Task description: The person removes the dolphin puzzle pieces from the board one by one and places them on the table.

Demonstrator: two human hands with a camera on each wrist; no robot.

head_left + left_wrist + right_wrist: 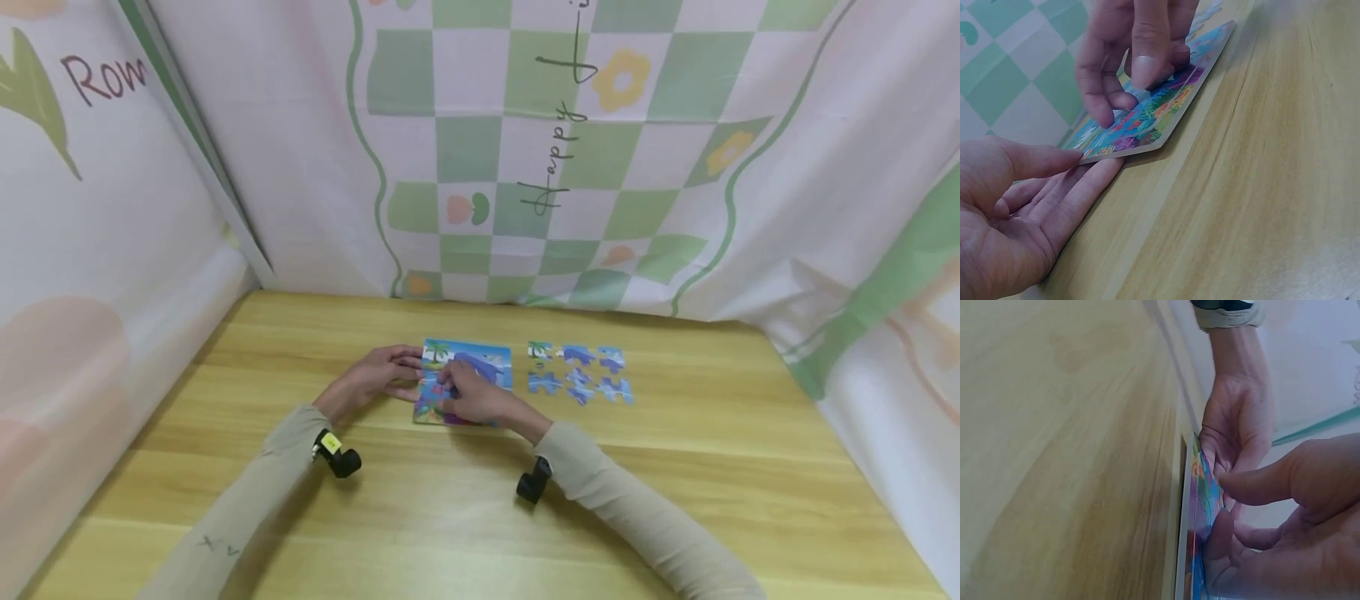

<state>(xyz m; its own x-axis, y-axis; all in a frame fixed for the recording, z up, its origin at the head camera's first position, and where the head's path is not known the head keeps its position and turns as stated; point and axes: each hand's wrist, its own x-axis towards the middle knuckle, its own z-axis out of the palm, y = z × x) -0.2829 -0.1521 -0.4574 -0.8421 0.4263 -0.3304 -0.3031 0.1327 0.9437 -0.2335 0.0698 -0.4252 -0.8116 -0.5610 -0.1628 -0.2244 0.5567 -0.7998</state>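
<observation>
A jigsaw puzzle board (438,354) with a bright sea picture, palm tree and blue dolphin lies at mid-table. My left hand (378,371) holds its left edge; in the left wrist view the thumb lies at the top of the edge and the fingers (1088,190) reach beneath it. Over the board is my right hand (472,393), bent fingertips touching the picture. The right wrist view shows its thumb (1260,485) and index finger spread apart, with no piece visible between them. This hand covers the board's lower right part.
Several loose jigsaw pieces (577,356) lie in two rows on the wooden table (420,517), right of the board. Printed curtains (472,150) hang behind the table and along both sides. Each wrist wears a small black camera (534,481).
</observation>
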